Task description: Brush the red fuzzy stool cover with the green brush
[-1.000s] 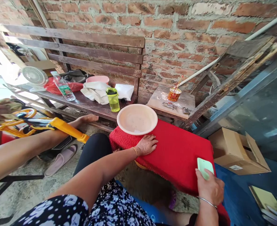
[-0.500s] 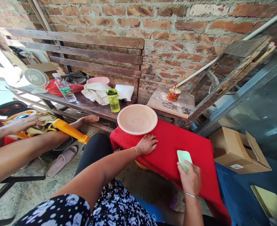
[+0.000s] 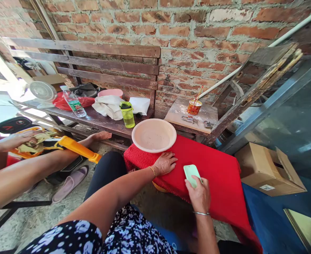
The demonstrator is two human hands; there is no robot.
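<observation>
Hands were apart. Right hand [image 3: 199, 194] gripped near end of pale green object [image 3: 191, 171] — long axis pointed away from body, far end angled left. Left hand [image 3: 166, 163] rested flat on red cloth [image 3: 220, 176], holding nothing. Object was to its right, near it, over cloth — contact unclear. Basin [image 3: 154, 138] stood just beyond left hand.

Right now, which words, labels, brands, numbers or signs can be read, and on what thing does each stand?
Nothing can be read with certainty.
Light green object in the right hand: no text seen.
Label on the clear bottle: too small to read.
White sticker on the cardboard box: too small to read.
Red patterned cup: any print too small.
Black object at left: a red angular mark, no word.
Blue object at bottom: mark unreadable.
</observation>
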